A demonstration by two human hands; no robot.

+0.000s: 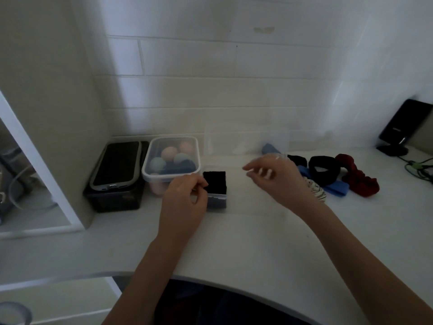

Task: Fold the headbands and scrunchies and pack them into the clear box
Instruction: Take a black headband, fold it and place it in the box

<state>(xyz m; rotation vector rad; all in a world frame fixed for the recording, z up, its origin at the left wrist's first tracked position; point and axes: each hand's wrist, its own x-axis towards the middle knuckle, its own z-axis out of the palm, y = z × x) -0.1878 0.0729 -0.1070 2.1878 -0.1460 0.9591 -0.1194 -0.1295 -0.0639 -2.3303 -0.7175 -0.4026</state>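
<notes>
From the head camera we see a clear box (246, 170) standing on the white countertop (246, 245), its long axis running left to right; its transparent walls are so faint that we can barely trace its edges, and its lid (247, 141) seems to stand up behind it against the tiled wall (210, 90). At the box's left end sits a folded black headband (214, 181), a squarish block of soft, fuzzy fabric.

Our left hand (185, 200) has its fingers curled, thumb and forefinger pinching at the folded black headband's left edge. Our right hand (274, 174) hovers over the box's right part, fingers loosely spread and holding nothing; it is motion-blurred.

To the right, beyond that hand, lies the pile waiting on the counter: a black headband loop (324, 170) lying open, a blue headband (337, 187) stretched diagonally beneath it, a dark red scrunchie (358, 179) with gathered, ruffled cloth, and a striped scrunchie (316, 192) half hidden by our wrist. Another blue piece (270, 148) shows dimly through the lid, shape unclear.

Left of the box stands a lidded plastic container (172, 158) with rounded corners, holding pastel balls. Beside it a phone (117, 165) in a thick case rests on a dark box (114, 198). A black stand (403, 127) is cut off at the right edge.
</notes>
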